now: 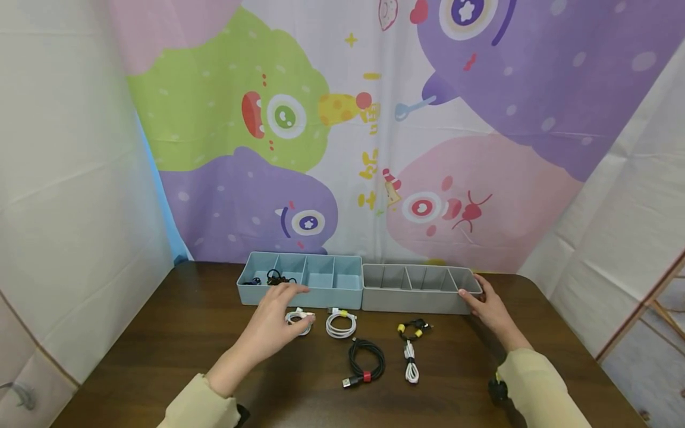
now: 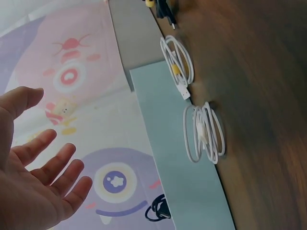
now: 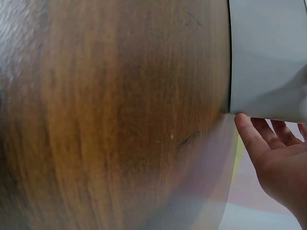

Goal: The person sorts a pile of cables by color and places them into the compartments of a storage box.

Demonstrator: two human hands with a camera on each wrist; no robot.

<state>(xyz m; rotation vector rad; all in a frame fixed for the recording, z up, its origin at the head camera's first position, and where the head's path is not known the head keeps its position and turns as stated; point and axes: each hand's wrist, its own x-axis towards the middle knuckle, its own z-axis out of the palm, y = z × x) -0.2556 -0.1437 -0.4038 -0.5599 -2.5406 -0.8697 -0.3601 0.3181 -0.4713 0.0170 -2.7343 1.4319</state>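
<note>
My left hand (image 1: 275, 315) is held over the table in front of the blue divided box (image 1: 321, 298), fingers spread and nothing between them. In the head view its thumb overlaps a coiled white cable (image 1: 297, 323) lying before that box. Dark coiled cables (image 1: 279, 279) sit in the blue box's left compartments. At the right end of the grey divided box (image 1: 417, 302), my right hand (image 1: 491, 309) touches the end wall, thumb at the front corner. The right wrist view shows its thumb (image 3: 243, 125) right at the box edge, with the other fingertips partly hidden behind it.
A second white cable coil (image 1: 341, 326) with a yellow tie lies right of the first. Nearer are a black USB cable (image 1: 366, 359) with a red tie, a white cable bundle (image 1: 411, 362) and a black cable (image 1: 412, 329) with yellow ties. A cartoon curtain (image 1: 353, 148) hangs behind.
</note>
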